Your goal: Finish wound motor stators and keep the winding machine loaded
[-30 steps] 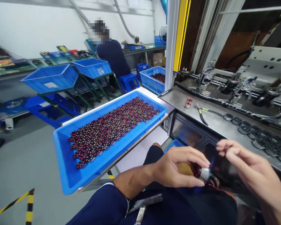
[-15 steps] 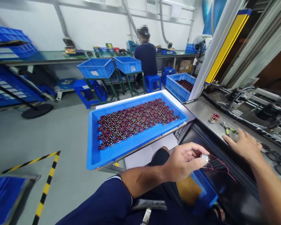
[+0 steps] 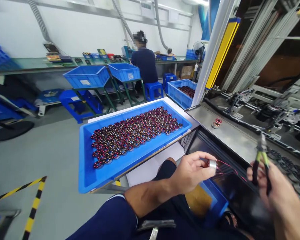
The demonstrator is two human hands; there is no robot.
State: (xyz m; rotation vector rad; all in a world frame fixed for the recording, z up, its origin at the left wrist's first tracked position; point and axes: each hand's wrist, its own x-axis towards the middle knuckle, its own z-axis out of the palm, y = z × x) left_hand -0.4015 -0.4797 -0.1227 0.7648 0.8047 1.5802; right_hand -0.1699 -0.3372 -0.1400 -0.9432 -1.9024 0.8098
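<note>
Between the thumb and fingers of my left hand (image 3: 190, 173) is a small round motor part (image 3: 212, 164) with a silvery side. Thin red wires (image 3: 228, 164) trail from it to the right. My right hand (image 3: 277, 190) is closed around the black and green handles of a pair of pliers (image 3: 262, 154), whose jaws point up. The two hands are apart, and the pliers do not touch the wires. To my left a blue tray (image 3: 86, 180) holds many round motor parts (image 3: 135, 133) with red and copper-coloured windings.
A few motor parts (image 3: 216, 123) lie on the metal machine bed (image 3: 230, 138). Dark round parts (image 3: 287, 166) line its right side. A yellow-fronted post (image 3: 222, 55) rises beside the machine. Further back, a person (image 3: 144, 65) sits at a bench near blue bins (image 3: 87, 78).
My right hand has picked the pliers up from the machine bed and raised them. The left hand keeps hold of the motor part. The view has swung slightly right.
</note>
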